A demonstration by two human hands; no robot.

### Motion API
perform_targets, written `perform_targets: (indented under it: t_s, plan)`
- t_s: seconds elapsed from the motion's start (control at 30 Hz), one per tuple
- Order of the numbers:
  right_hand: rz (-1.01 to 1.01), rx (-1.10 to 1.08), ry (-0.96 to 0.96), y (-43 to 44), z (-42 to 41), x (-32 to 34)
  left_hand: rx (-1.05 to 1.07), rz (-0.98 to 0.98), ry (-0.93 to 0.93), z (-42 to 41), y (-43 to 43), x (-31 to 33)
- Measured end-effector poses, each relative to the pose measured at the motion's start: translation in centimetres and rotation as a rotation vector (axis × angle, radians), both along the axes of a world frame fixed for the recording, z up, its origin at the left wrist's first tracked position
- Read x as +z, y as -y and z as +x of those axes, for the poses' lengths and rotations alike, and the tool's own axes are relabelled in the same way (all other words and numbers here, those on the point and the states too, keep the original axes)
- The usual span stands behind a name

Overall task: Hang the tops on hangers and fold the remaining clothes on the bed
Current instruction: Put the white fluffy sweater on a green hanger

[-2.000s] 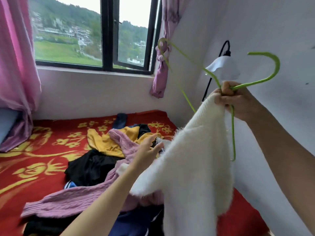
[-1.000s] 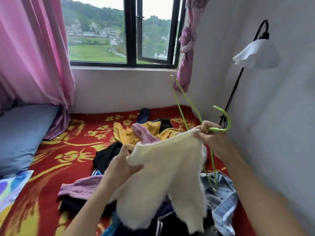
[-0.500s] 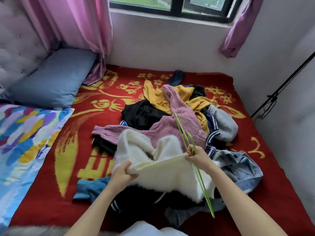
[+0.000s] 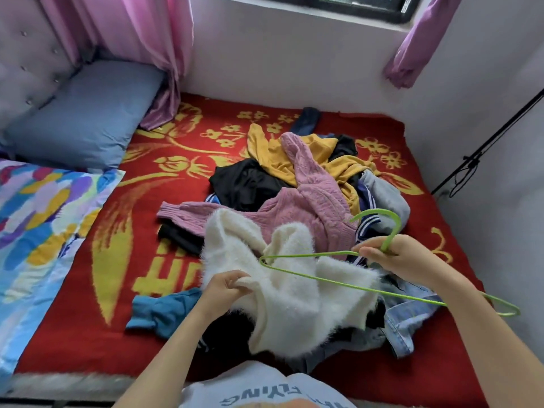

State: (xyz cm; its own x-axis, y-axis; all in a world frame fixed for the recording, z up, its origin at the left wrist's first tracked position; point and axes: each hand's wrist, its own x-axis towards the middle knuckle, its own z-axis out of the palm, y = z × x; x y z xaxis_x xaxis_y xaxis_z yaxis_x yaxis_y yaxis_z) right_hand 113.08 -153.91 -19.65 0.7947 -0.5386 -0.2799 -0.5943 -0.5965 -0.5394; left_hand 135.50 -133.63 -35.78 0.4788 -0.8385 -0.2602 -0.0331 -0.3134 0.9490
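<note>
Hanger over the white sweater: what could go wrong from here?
The hanger lies across the white sweater, not inside it. The left hand pinches a bunched edge, so an end could enter a sleeve instead of the neck. The right hand holds only below the hook, and the end over the jeans may snag.

I see a blue pillow [image 4: 79, 125] against a tufted headboard [image 4: 32, 54]. Pink curtains [image 4: 132, 30] hang beside the window [image 4: 362, 8]. A lamp pole [image 4: 500, 131] stands right.
</note>
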Motion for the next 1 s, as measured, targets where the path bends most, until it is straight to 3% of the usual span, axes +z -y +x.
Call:
perform_targets:
  t_s: [0.1, 0.37, 0.77, 1.0]
  plan:
    - [-0.064, -0.041, 0.009, -0.8, -1.0, 0.6, -0.035, -0.014, -0.02, 0.1, 0.5, 0.7]
    - [0.047, -0.208, 0.376, -1.0, -4.5, 2.6, -0.003, -0.101, -0.059, 0.4, 2.3, 2.5]
    - [0.165, -0.36, 0.343, -2.9, -7.5, 0.9, -0.086, -0.138, -0.091, -0.4, 3.2, 3.7]
    - [0.191, -0.401, 0.436, -4.0, -8.9, 1.4, -0.091, -0.157, -0.079, -0.3, 3.2, 3.5]
